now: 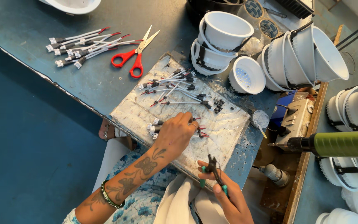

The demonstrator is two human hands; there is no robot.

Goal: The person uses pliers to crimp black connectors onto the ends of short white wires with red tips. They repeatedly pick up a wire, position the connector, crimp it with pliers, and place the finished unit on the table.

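we are looking first at the white cups (224, 29) stacked at the far side of the table (21, 25); the upright ones are showing nothing inside, while a smaller cup (247, 74) lying beside them is showing a dotted plate in its bottom. another stack (307, 56) is lying on its side, mouths facing right.

our left hand (179, 132) is reaching onto the pale worn board (224, 120) and its fingers are closing around a small bunch of short wires (156, 126), white plugs sticking out to the left and red tips to the right. more of these wires (175, 89) are lying loose farther up the board, near a scatter of tiny black bits (218, 104). our right hand (228, 199) is wrapping around green-handled pliers (212, 172) at the near edge of the board; we cannot tell how far their jaws are standing apart.

red scissors (135, 56) and another bundle of wires (83, 47) are lying on the table beyond.
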